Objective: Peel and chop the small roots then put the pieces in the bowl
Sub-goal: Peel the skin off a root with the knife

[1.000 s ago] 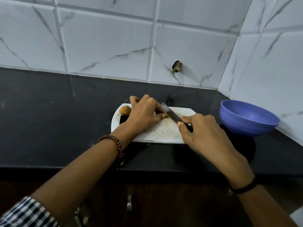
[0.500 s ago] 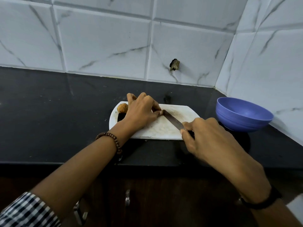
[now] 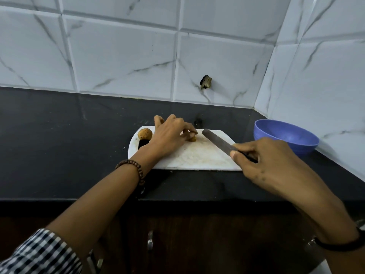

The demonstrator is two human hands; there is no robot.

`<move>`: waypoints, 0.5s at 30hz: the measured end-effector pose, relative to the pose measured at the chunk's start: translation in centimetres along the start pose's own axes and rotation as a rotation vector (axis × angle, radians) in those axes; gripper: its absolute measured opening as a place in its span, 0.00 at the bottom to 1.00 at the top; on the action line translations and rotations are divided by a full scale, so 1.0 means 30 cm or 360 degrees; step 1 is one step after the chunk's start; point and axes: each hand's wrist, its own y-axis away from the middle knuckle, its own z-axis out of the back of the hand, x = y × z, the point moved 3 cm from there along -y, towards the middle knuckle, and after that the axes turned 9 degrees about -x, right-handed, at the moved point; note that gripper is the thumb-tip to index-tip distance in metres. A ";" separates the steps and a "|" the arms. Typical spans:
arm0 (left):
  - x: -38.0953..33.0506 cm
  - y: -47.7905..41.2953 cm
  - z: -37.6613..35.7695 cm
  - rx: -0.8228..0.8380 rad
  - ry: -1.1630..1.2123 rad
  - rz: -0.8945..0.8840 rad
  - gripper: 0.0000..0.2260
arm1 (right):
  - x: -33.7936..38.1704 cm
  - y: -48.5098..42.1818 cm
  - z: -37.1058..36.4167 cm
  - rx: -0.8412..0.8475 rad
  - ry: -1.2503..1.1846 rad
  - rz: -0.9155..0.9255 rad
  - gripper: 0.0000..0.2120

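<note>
One black surface (image 3: pixel 59 145) runs under a white marbled tile wall (image 3: pixel 118 56), and on it lies a white cutting board (image 3: pixel 197 157), with a blue bowl (image 3: pixel 292 135) just off the board at 2 o'clock. No pieces show in the part of the bowl that is visible.

The right hand (image 3: pixel 262 161) comes in from 4 o'clock, its fingers (image 3: pixel 240 155) curled tight round the handle of a knife (image 3: pixel 217 141). The blade's long axis runs from 4 o'clock up toward 10 o'clock across the board. The left hand (image 3: pixel 167 137) sits over the board's 11 o'clock area, a bead bracelet (image 3: pixel 134 167) on its wrist. Its fingers (image 3: pixel 189 131) are bent down and gathered on a small root piece (image 3: pixel 192 138), pinching it against the board. A whole brown root (image 3: pixel 145 133) rests unheld at the board's 10 o'clock corner, beside the left wrist.

The relation that matters is that the small root piece lies at about 8 o'clock from the knife tip, just beside it but apart, so the blade is off the work. The piece is too small to read its long axis. By my judgement this is mid-chop, and the next cut calls for bringing the blade across toward 9 o'clock while keeping clear of the pinching fingertips, which sit very close to the cutting line
</note>
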 end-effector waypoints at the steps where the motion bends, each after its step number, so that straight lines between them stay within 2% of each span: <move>1: -0.002 -0.003 -0.005 0.0013 0.0002 -0.0004 0.08 | -0.004 -0.002 -0.005 -0.0004 -0.0011 -0.0011 0.18; 7: 0.005 -0.014 -0.016 -0.0037 0.0062 0.0098 0.07 | -0.004 -0.024 -0.038 -0.0082 -0.0078 -0.0036 0.15; 15: 0.004 -0.009 -0.021 -0.0081 0.0215 0.0366 0.07 | 0.009 -0.077 -0.154 -0.0130 -0.0384 -0.0204 0.12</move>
